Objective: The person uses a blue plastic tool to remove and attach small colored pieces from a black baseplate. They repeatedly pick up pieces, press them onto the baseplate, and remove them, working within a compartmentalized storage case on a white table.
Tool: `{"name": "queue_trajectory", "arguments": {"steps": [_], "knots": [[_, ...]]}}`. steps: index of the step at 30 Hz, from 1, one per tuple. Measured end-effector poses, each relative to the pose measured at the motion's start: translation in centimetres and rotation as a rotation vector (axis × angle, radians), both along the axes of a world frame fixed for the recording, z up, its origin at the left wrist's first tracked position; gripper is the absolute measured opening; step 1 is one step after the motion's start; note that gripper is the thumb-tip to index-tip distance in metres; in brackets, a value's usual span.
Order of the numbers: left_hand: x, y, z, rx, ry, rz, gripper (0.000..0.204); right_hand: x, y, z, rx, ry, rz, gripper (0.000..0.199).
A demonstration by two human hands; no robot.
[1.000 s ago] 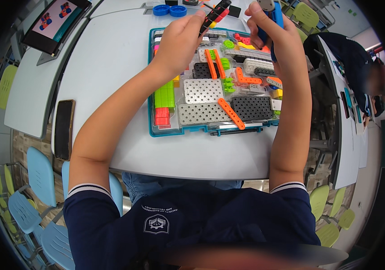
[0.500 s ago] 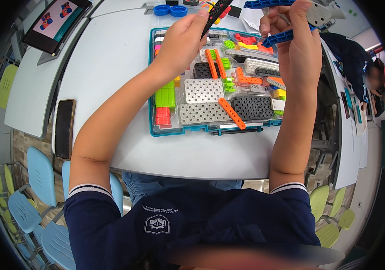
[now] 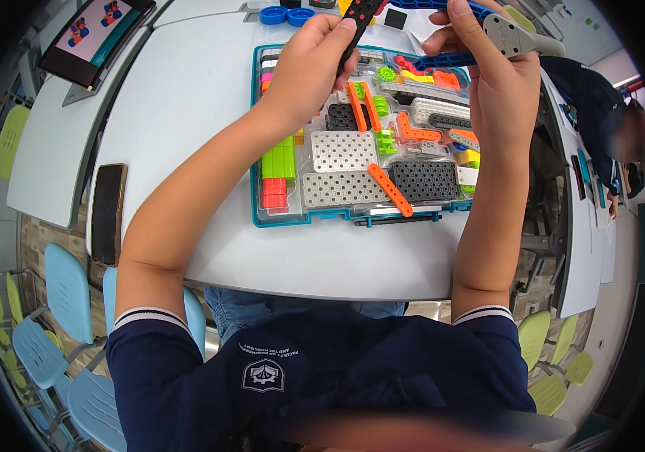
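Gripping a perforated black strip (image 3: 356,26) and, seemingly, blue plastic beams (image 3: 443,60).

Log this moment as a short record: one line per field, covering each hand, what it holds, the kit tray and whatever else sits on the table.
left hand: raised over the tray, gripping a black perforated strip
right hand: holding blue perforated beams with a grey angled piece
tray: teal-edged, on the white table, holding grey and black hole plates, orange strips and green blocks
phone: dark, flat by the table's left edge
tablet: propped at far left, screen lit
blue rings: beyond the tray
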State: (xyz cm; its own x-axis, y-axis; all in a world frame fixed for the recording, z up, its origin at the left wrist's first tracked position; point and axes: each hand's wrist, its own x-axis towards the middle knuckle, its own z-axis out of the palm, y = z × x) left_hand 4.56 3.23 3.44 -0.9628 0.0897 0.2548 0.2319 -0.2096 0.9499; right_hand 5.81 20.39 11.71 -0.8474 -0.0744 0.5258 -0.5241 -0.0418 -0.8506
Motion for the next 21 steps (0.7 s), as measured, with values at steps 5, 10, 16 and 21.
{"name": "queue_trajectory", "arguments": {"steps": [5, 10, 16, 21], "knots": [[-0.2, -1.4, 1.0, 0.465, -0.248, -0.453, 0.022, 0.2, 0.2, 0.1, -0.019, 0.045, 0.082, 0.025], [-0.9, -1.8, 0.5, 0.619, -0.270, -0.612, 0.021, -0.2, 0.7, -0.4, 0.059, 0.071, 0.093, 0.026], [-1.1, -1.9, 0.2, 0.589, -0.207, -0.680, 0.023, -1.4, 0.6, -1.5, 0.055, 0.090, 0.159, 0.025], [-0.2, -1.1, 0.5, 0.499, -0.189, -0.513, 0.025, -1.3, 0.8, -1.8, 0.090, 0.123, 0.132, 0.024]]}}
